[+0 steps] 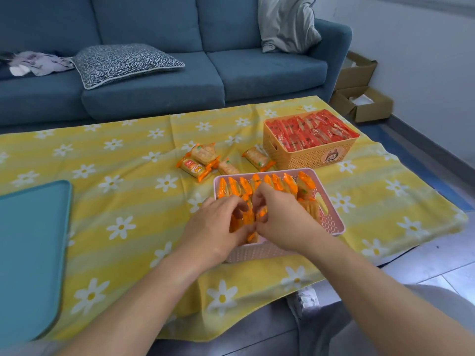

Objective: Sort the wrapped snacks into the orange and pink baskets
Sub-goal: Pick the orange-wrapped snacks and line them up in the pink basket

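Orange-wrapped snacks stand in rows inside the pink basket, where the left hand and right hand each pinch some with curled fingers. Loose snacks lie on the tabletop just behind, near the orange basket of red packets.

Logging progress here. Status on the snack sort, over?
Left hand and right hand both grip orange packs in pink basket. Orange basket holds red packs. Loose packs on cloth, nothing blocking.

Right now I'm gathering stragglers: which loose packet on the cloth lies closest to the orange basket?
The lone packet just left of the orange basket, close beside its wall. The other loose packets lie farther left on the cloth.
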